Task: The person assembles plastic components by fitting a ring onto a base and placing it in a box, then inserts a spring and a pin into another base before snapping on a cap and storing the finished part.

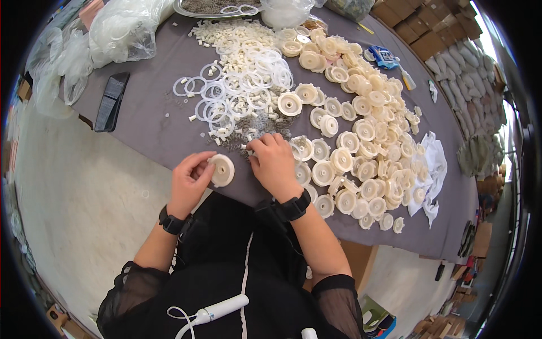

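My left hand [191,179] pinches a round cream plastic cap [223,171] by its edge, just off the table's near edge. The cap's face, with a hub in its middle, is turned up and to the right. My right hand [275,161] reaches into the near end of a pile of small metal springs [248,125], thumb and fingers bent together. A small white plastic plug [244,147] shows at its fingertips; whether it is gripped is hard to see. Beyond lie white translucent rings [217,90] and a heap of small white plugs [226,35].
A large heap of cream caps [367,131] covers the table's right side, beside a white cloth [432,164]. A dark phone [112,101] lies at left, near plastic bags [121,34]. At the back stands a metal tray [217,14]. A blue packet [384,57] and glue bottle [407,79] lie far right.
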`<state>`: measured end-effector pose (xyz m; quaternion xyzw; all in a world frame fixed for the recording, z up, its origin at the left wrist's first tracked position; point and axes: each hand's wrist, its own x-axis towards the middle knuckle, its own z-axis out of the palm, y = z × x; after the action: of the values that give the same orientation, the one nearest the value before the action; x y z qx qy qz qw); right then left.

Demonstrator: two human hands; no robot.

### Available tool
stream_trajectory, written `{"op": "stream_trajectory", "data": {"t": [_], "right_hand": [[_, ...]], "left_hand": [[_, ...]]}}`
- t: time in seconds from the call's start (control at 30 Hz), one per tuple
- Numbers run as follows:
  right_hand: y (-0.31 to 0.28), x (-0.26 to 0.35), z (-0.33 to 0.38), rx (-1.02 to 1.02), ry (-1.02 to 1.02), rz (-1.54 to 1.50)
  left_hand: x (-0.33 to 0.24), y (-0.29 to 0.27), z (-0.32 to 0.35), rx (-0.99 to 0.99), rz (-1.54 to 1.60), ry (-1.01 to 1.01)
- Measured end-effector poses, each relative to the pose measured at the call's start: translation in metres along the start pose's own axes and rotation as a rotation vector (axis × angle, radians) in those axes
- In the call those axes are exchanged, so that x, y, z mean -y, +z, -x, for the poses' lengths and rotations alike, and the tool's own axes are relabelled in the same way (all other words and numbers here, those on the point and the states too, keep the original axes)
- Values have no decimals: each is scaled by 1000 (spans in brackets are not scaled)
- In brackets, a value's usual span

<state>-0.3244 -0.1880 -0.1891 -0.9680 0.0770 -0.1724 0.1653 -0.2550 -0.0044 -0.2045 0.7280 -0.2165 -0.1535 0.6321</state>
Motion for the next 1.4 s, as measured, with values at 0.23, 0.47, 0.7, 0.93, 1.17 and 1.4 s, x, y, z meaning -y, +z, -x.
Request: {"op": "stream_trajectory", "data": {"t": [0.23, 0.47, 0.7, 0.93, 1.17, 1.4], "right_hand": [[7, -8, 1, -70, -264, 63], [-18, -12, -3, -221, -49, -174], [-47, -15, 27, -197, 482, -754], [-49, -2, 66, -305, 581, -1207], [-44, 2, 86, -282, 624, -1332], [-44, -1, 95, -262, 664, -1411]], "left_hand": [[3, -21, -33, -57, -132, 136], [-5, 1, -32, 47, 125, -1], [-27, 26, -53, 424, 22, -124], [-51, 48, -78, 523, -769, 211], [-47, 79, -86, 614, -1278, 442], [-48, 79, -87, 573, -1226, 579]]}}
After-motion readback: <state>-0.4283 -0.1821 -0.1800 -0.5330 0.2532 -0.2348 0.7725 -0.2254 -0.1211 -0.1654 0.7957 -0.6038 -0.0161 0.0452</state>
